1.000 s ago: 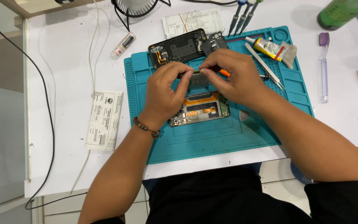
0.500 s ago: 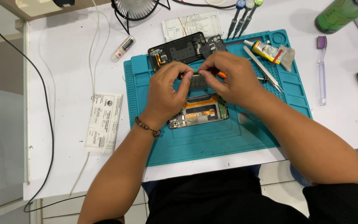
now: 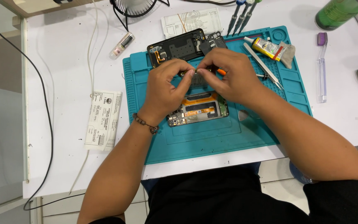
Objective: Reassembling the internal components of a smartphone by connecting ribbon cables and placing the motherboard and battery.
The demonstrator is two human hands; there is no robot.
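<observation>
Both hands meet over the teal work mat (image 3: 212,137). My left hand (image 3: 166,89) and my right hand (image 3: 228,76) pinch a small dark part (image 3: 195,74) between their fingertips, held just above an opened phone body (image 3: 197,110) with orange flex cables showing. An orange-tipped tool (image 3: 221,71) pokes out by my right fingers; whether they grip it I cannot tell. A black phone back frame (image 3: 179,47) lies at the mat's far edge, beyond the hands.
Metal tweezers (image 3: 266,68), a glue tube (image 3: 268,46) and a grey cloth lie on the mat's right side. Screwdrivers (image 3: 241,12), a clear brush (image 3: 321,70), a green bottle (image 3: 340,12), paper slips (image 3: 103,120), a small vial (image 3: 122,45), cables and a fan base lie around on the white table.
Both hands stay pinched on the small part above the phone; only slight finger shifts and a small camera movement show.
</observation>
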